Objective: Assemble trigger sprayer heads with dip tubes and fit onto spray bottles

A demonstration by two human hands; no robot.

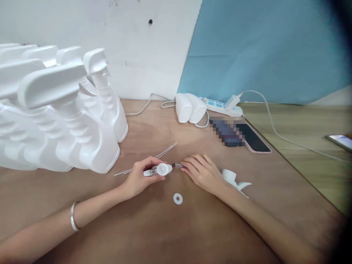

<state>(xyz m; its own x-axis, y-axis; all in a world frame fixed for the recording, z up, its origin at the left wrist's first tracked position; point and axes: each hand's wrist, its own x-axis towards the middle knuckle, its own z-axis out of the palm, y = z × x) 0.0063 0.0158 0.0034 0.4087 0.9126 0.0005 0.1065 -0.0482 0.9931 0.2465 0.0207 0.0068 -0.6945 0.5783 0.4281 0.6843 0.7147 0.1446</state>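
Note:
My left hand (140, 178) grips a small white pump piece (158, 170) lying sideways just above the brown table (154, 227), its round end facing right. My right hand (202, 170) rests on the table beside it, fingertips pinching a small dark-tipped part (177, 165) that points at the pump piece's round end. A white washer ring (178, 198) lies flat on the table just below both hands. A white trigger part (235, 179) lies right behind my right wrist. Thin clear tubes (165, 151) lie behind my left hand.
A cluster of white spray bottles (63, 121) fills the left side. At the back stand two white caps (189, 107), a power strip (220, 106) with a charger cable, and a phone (251, 138). Another phone (341, 141) lies at the far right.

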